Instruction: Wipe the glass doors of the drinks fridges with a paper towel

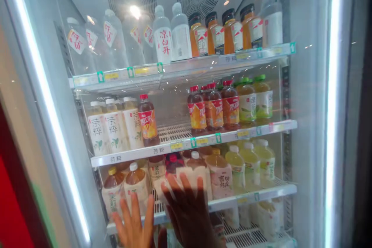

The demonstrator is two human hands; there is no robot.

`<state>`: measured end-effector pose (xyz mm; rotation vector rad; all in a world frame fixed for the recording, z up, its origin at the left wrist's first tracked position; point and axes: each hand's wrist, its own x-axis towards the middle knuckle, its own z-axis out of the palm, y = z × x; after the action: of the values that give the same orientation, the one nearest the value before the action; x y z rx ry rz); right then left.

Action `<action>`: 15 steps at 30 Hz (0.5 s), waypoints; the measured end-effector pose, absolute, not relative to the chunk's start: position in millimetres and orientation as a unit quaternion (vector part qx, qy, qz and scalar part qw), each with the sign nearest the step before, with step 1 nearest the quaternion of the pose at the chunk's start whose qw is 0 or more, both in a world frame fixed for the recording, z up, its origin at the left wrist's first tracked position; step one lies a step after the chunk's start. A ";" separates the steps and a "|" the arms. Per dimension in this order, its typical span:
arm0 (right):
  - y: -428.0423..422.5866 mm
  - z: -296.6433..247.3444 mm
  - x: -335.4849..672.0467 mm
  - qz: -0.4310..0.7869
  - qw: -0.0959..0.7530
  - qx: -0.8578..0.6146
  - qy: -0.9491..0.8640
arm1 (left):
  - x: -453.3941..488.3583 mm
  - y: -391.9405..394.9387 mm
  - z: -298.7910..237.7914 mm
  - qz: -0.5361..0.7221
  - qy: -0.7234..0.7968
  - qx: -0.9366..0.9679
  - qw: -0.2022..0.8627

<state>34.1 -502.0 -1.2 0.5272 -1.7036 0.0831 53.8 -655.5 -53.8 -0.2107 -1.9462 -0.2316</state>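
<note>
My left hand (135,223) is raised at the bottom of the view with its fingers spread and nothing held. To its right, my right hand (188,215) looks darker; its fingers are also spread and no thing shows in it. Both are in front of a drinks fridge, nearest its third shelf (232,198). Behind my left fingers stand tea bottles with a white cap (133,166) and a yellow cap (112,171). My right hand partly covers a white-capped bottle (195,155) and a red-capped one (173,158). Whether either palm touches glass I cannot tell.
The top shelf (200,62) carries clear water bottles (163,38) and black-capped amber bottles (231,33). The second shelf (215,137) holds red-capped tea bottles (148,120) and green-capped ones (248,100). Bright light strips (333,104) run down both sides. Reflections lie across the view.
</note>
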 end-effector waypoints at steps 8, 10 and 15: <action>-462.9 33.6 28.0 0.048 0.642 0.172 -0.746 | 46.6 -599.5 3.7 -0.119 -0.810 -0.152 0.554; -440.7 12.0 29.5 0.038 0.645 0.177 -0.743 | 45.0 -588.3 2.0 -0.112 -0.815 -0.154 0.548; -386.8 39.1 23.8 0.051 0.645 0.136 -0.750 | 44.3 -552.9 7.9 -0.106 -0.805 -0.185 0.553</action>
<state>23.8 -386.8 39.1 0.3090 -1.7084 0.1154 44.3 -552.9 7.9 -0.4381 -1.9029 -0.2500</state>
